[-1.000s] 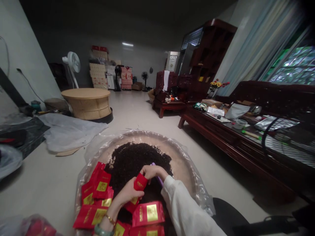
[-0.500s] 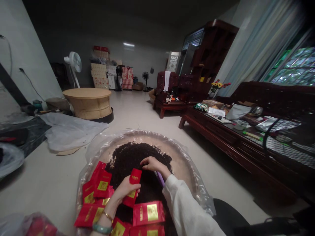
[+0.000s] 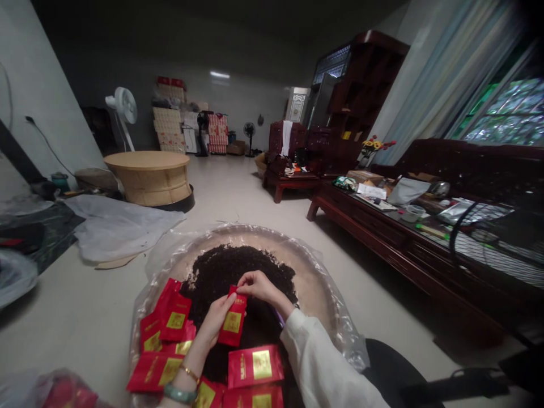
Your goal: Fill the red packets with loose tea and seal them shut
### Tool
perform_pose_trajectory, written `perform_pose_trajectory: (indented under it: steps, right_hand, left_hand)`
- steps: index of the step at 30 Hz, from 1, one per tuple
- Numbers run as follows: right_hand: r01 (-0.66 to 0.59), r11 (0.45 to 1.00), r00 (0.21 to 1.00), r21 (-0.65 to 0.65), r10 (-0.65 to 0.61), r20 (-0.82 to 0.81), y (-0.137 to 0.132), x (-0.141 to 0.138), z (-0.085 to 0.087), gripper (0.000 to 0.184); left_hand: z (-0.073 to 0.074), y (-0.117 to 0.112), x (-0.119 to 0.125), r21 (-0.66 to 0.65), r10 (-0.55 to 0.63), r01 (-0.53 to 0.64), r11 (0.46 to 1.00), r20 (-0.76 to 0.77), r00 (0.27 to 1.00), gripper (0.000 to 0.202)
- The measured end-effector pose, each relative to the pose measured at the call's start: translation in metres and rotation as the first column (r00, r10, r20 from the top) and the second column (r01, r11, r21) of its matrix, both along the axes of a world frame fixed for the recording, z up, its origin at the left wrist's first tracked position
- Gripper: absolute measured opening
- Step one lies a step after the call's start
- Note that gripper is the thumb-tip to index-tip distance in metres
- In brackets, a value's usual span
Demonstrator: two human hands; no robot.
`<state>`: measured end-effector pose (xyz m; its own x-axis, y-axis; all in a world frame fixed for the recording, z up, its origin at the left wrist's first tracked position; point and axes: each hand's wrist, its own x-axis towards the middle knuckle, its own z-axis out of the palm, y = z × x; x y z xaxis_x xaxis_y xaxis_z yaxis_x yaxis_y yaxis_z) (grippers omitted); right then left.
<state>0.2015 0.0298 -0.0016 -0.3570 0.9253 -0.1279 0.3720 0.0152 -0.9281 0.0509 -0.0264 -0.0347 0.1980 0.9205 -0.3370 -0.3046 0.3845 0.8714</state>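
- Red packet (image 3: 232, 321), one, gold label facing up: within the grip, standing slightly tilted above the dark loose heap (image 3: 238, 263).
- Left hand (image 3: 217, 317): closed about the packet's side, thumb on its front.
- Right hand (image 3: 260, 285): thumb and fingertips drawn together in a pinch at the packet's top edge.
- Packet top: too small to tell whether open or sealed; contents not visible.
- Laid down, left of the grip: several like packets (image 3: 175, 320), overlapping, against the tray's side.
- Laid down, on the near side of the grip: more of the same (image 3: 255, 365), lying flat, labels up; whether filled, cannot be told.
- Left over, beyond and beneath the grip: a broad share of the heap, spread on the round tray (image 3: 313, 283).
- Purple item (image 3: 279, 317), just right of the grip: mostly hidden under the right forearm, in neither hand's hold.
- Progress, by judgement: partway; a batch set aside, one packet in hand at its top edge, much loose material remaining.
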Motion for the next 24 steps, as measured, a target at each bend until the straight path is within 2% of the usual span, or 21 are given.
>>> perform_pose_trajectory:
  steps: [2, 5, 11, 14, 17, 19, 21, 24]
  right_hand:
    - [-0.007, 1.0, 1.0, 0.008, 0.007, -0.01, -0.001, 0.001, 0.001, 0.018]
    - [-0.026, 0.998, 1.0, 0.055, 0.025, 0.017, -0.006, 0.001, 0.002, 0.012]
    - [-0.022, 0.992, 0.999, 0.128, 0.016, 0.043, -0.012, -0.003, 0.003, 0.014]
    - [0.069, 0.967, 0.992, 0.244, -0.092, 0.085, -0.012, 0.003, 0.001, 0.018]
    - [0.247, 0.877, 0.92, 0.413, -0.346, 0.186, -0.02, 0.023, -0.008, 0.024]
    - [0.283, 0.866, 0.821, 0.412, -0.441, 0.362, -0.031, 0.042, -0.019, 0.035]
    - [0.26, 0.904, 0.746, 0.339, -0.411, 0.524, -0.044, 0.059, -0.033, 0.043]
    - [0.197, 0.943, 0.719, 0.269, -0.326, 0.614, -0.058, 0.071, -0.051, 0.027]
  left_hand:
    - [-0.001, 0.0, 0.001, 0.004, 0.029, -0.029, 1.0, 0.021, 0.999, 0.054]
    - [-0.002, 0.0, 0.002, 0.001, 0.026, -0.026, 1.0, 0.054, 0.998, 0.048]
    - [-0.003, -0.006, 0.007, -0.061, -0.111, 0.116, 0.991, 0.082, 0.99, 0.051]
    - [-0.004, -0.006, 0.009, -0.113, -0.071, 0.078, 0.991, 0.07, 0.995, 0.049]
    - [-0.007, -0.004, 0.007, -0.152, 0.008, 0.003, 0.988, 0.071, 0.997, 0.047]
    - [-0.009, -0.001, 0.004, -0.164, 0.044, -0.031, 0.986, 0.076, 0.996, 0.046]
    - [-0.012, 0.0, 0.003, -0.17, 0.065, -0.05, 0.984, 0.084, 0.994, 0.044]
    - [-0.014, 0.002, 0.004, -0.175, 0.073, -0.056, 0.983, 0.093, 0.993, 0.045]
